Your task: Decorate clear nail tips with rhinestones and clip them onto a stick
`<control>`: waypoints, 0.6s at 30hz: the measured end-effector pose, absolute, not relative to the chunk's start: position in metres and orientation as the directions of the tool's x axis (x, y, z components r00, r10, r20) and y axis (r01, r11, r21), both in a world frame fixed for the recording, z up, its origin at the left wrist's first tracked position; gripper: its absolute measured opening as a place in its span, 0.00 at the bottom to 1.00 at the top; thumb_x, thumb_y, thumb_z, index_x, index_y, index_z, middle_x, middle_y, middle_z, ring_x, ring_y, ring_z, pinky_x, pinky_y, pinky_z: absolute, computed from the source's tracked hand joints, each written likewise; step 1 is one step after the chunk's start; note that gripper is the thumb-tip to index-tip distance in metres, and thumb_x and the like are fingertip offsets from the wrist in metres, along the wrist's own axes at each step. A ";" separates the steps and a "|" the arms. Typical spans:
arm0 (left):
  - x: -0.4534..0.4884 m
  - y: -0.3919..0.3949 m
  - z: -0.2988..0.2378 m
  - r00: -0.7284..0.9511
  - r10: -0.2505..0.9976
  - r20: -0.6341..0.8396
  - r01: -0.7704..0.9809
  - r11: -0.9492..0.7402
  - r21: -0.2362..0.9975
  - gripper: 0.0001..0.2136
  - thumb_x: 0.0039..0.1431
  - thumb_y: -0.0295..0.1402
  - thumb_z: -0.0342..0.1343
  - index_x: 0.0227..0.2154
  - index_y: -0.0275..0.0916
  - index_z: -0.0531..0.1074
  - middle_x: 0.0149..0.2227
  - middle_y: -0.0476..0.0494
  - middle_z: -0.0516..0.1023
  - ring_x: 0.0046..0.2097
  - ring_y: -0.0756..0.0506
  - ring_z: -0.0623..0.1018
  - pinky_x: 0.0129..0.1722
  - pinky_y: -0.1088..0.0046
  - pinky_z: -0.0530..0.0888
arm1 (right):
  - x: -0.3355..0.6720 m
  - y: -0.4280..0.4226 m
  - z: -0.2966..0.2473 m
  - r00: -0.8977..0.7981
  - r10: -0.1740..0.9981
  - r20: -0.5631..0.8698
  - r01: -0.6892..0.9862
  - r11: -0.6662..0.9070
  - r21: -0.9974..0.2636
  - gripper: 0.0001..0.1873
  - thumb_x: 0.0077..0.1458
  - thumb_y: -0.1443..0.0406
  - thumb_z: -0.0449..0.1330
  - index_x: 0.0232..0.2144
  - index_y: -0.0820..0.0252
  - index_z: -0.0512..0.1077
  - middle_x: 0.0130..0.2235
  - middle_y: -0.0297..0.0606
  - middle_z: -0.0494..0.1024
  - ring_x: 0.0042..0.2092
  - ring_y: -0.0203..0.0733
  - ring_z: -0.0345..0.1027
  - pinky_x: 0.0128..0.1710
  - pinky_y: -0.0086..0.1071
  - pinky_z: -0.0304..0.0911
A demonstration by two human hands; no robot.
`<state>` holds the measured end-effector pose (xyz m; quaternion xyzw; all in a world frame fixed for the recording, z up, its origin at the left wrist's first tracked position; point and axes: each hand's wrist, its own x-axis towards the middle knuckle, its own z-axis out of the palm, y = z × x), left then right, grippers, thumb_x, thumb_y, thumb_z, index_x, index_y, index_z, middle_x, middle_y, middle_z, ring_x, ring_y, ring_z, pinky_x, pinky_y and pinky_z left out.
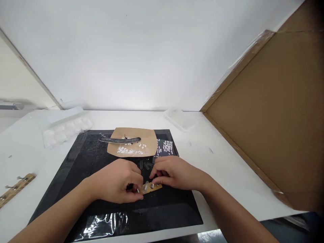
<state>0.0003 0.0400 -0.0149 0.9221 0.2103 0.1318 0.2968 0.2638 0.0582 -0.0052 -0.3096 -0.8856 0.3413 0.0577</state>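
My left hand is closed at the left end of a short wooden strip. A tiny white bit shows at its fingertips, too small to name. My right hand bends over the strip's other end, thumb and forefinger close together at a small white piece. On the strip, between the hands, stands a clear false nail. Several more clear false nails lie on the black mat just beyond my hands. My fingers hide part of the strip.
A tan board holds a dark curved nail file and scattered white pieces. Beside it lies a dark sheet with white tabs. Plastic trays stand behind, another wooden strip with metal pegs at left, a cardboard panel at right.
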 end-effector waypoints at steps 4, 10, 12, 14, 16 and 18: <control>0.000 0.040 -0.015 0.875 0.469 0.119 0.316 -0.740 0.593 0.02 0.58 0.32 0.67 0.32 0.43 0.79 0.28 0.51 0.80 0.31 0.48 0.77 0.31 0.71 0.68 | 0.263 0.057 -0.007 -0.796 0.591 -0.129 0.518 0.556 -0.650 0.09 0.63 0.62 0.66 0.45 0.56 0.80 0.41 0.37 0.79 0.39 0.38 0.71 0.38 0.29 0.64; 0.001 0.041 -0.016 0.876 0.459 0.149 0.300 -0.760 0.577 0.03 0.59 0.33 0.66 0.31 0.42 0.79 0.27 0.51 0.80 0.30 0.48 0.77 0.30 0.71 0.67 | 0.266 0.056 -0.004 -0.787 0.600 -0.141 0.529 0.539 -0.655 0.14 0.58 0.65 0.67 0.48 0.56 0.77 0.36 0.33 0.78 0.36 0.37 0.70 0.37 0.30 0.63; 0.001 0.041 -0.016 0.876 0.459 0.149 0.300 -0.760 0.577 0.02 0.59 0.32 0.66 0.31 0.42 0.79 0.26 0.50 0.80 0.30 0.48 0.77 0.30 0.71 0.67 | 0.267 0.055 -0.002 -0.793 0.590 -0.154 0.529 0.540 -0.655 0.17 0.57 0.67 0.67 0.49 0.56 0.76 0.36 0.33 0.78 0.35 0.37 0.70 0.37 0.30 0.63; 0.000 0.040 -0.016 0.876 0.462 0.141 0.304 -0.754 0.582 0.02 0.59 0.32 0.66 0.32 0.42 0.79 0.27 0.51 0.80 0.30 0.48 0.77 0.30 0.71 0.67 | 0.268 0.054 -0.001 -0.794 0.585 -0.167 0.536 0.542 -0.647 0.17 0.56 0.68 0.66 0.49 0.56 0.76 0.35 0.32 0.78 0.34 0.36 0.69 0.36 0.30 0.63; 0.000 0.040 -0.017 0.874 0.468 0.127 0.314 -0.746 0.587 0.02 0.58 0.32 0.67 0.31 0.42 0.79 0.27 0.51 0.80 0.30 0.48 0.77 0.30 0.71 0.67 | 0.268 0.053 0.000 -0.792 0.586 -0.172 0.544 0.548 -0.636 0.16 0.55 0.69 0.64 0.47 0.56 0.77 0.34 0.32 0.78 0.33 0.36 0.69 0.35 0.30 0.63; 0.000 0.040 -0.017 0.872 0.475 0.117 0.324 -0.740 0.589 0.02 0.58 0.32 0.67 0.31 0.42 0.79 0.27 0.51 0.80 0.30 0.49 0.77 0.30 0.71 0.67 | 0.269 0.053 0.001 -0.793 0.585 -0.172 0.546 0.555 -0.627 0.16 0.54 0.70 0.64 0.46 0.57 0.77 0.34 0.32 0.78 0.34 0.36 0.69 0.35 0.30 0.63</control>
